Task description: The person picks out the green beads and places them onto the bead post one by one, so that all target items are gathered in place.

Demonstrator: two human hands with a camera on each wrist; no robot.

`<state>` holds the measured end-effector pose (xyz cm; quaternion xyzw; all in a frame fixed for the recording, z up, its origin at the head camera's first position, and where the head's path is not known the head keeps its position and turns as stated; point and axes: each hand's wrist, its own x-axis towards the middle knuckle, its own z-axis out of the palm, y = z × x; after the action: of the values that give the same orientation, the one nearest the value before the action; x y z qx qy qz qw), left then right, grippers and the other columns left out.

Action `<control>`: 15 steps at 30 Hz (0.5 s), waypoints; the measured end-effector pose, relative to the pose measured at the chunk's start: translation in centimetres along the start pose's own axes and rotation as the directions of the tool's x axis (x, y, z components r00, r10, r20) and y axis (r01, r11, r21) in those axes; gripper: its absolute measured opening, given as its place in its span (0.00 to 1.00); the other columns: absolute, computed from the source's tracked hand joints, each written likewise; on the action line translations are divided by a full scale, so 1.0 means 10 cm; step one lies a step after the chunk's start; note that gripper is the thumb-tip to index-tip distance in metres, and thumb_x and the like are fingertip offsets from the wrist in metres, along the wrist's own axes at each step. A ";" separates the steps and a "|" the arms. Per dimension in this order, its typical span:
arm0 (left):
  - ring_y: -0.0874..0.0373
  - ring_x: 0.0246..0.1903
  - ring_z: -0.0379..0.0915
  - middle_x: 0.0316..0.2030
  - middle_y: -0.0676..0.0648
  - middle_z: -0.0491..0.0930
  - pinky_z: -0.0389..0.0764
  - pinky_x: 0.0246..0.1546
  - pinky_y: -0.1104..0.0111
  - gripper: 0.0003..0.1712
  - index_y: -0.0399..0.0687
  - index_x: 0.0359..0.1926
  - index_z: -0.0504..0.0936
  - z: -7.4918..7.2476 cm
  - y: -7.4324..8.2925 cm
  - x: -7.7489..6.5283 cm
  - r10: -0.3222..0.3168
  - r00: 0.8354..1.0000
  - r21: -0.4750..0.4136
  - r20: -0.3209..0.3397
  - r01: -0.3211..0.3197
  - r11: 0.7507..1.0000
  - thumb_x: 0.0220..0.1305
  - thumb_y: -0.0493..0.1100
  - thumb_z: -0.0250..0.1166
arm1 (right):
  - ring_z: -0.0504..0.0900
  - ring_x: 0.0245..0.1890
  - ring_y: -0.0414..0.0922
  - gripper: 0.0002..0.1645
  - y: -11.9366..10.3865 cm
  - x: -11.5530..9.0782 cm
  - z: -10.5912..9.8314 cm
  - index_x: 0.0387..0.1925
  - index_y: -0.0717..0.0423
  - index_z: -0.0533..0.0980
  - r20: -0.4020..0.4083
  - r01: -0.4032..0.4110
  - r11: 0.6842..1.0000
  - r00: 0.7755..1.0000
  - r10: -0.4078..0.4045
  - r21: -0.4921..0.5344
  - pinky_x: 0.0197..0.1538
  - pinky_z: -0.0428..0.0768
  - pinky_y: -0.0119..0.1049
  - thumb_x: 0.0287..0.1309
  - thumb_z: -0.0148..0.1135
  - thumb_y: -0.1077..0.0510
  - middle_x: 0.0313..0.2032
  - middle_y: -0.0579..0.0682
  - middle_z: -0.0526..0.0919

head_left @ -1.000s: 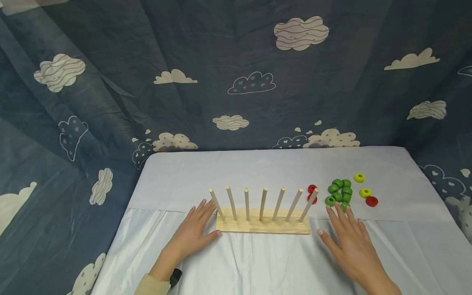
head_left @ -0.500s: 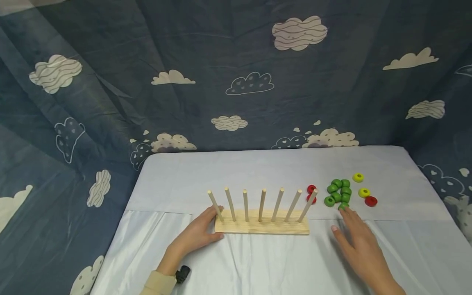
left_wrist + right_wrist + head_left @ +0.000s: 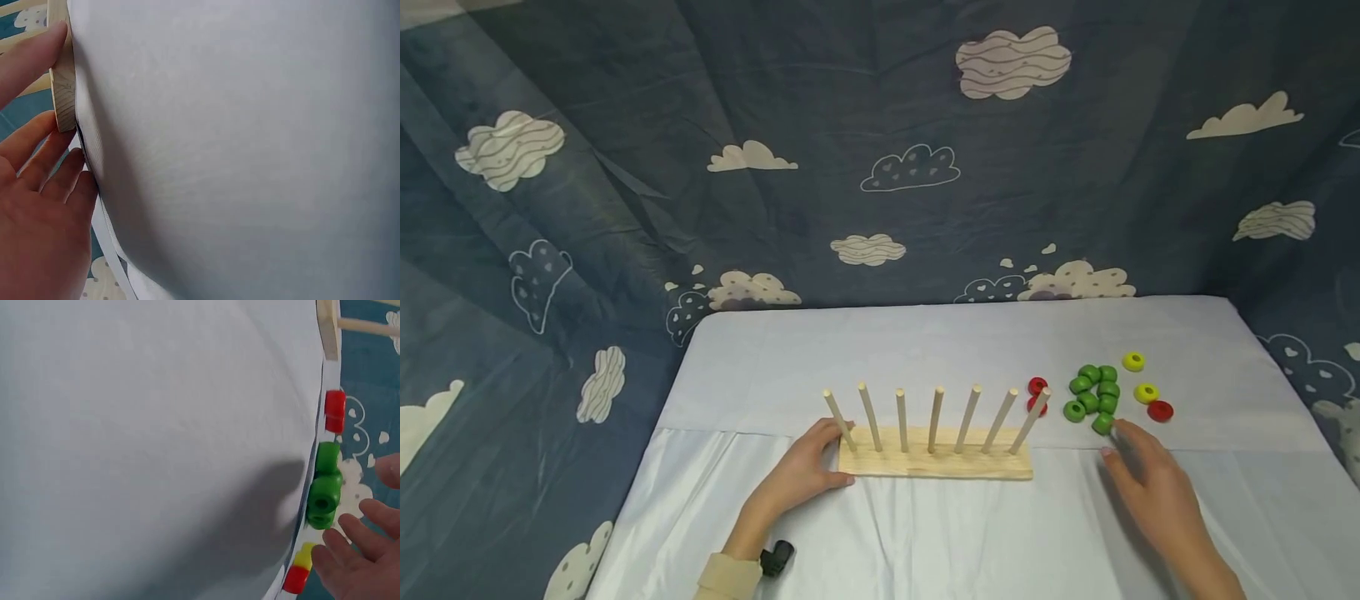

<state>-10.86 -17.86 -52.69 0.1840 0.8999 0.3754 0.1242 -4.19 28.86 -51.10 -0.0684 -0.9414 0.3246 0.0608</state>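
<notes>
A wooden peg rack with several upright dowels lies near the middle of the table. My left hand grips the rack's left end, thumb at the front edge and fingers round the end; the left wrist view shows the thumb and fingers at the board's end. Right of the rack lies a cluster of green beads. Just in front of it is my right hand, its fingers loosely bent and fingertips right beside the nearest green bead. In the right wrist view the hand shows a gap between thumb and fingers.
Two red beads sit behind the rack's right end, one partly hidden by a dowel. Two yellow beads and another red bead lie right of the green ones. White cloth covers the table; a cloud-patterned curtain hangs behind.
My left hand has gone from lying spread beside the rack to gripping its left end. The right hand has drawn back and right from over the green beads, its fingers less spread.
</notes>
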 end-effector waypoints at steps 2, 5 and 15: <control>0.51 0.68 0.60 0.63 0.53 0.69 0.64 0.66 0.53 0.43 0.49 0.66 0.73 -0.01 -0.01 0.00 -0.002 1.000 -0.014 -0.003 0.002 1.000 0.48 0.43 0.78 | 0.65 0.59 0.74 0.33 0.02 0.05 -0.01 0.67 0.68 0.62 0.019 -0.010 1.000 1.000 0.010 0.008 0.53 0.68 0.70 0.71 0.56 0.52 0.62 0.74 0.66; 0.50 0.67 0.61 0.62 0.53 0.71 0.65 0.66 0.52 0.43 0.49 0.66 0.73 -0.01 -0.02 0.01 0.005 1.000 -0.029 -0.008 -0.005 1.000 0.47 0.43 0.79 | 0.69 0.56 0.74 0.33 0.05 0.14 -0.02 0.66 0.70 0.63 0.048 -0.025 1.000 0.999 0.026 -0.002 0.50 0.72 0.69 0.69 0.57 0.54 0.60 0.75 0.67; 0.53 0.65 0.64 0.59 0.55 0.72 0.66 0.65 0.54 0.44 0.51 0.66 0.73 0.00 -0.07 0.03 -0.010 1.000 -0.035 -0.016 0.010 0.999 0.46 0.45 0.80 | 0.75 0.52 0.68 0.29 0.13 0.36 0.07 0.61 0.71 0.67 0.049 -0.040 0.999 0.998 0.040 -0.001 0.49 0.78 0.61 0.61 0.63 0.64 0.53 0.72 0.74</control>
<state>-11.26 -18.21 -53.18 0.1744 0.8951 0.3918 0.1222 -7.76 30.07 -52.23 -0.0792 -0.9411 0.3273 0.0311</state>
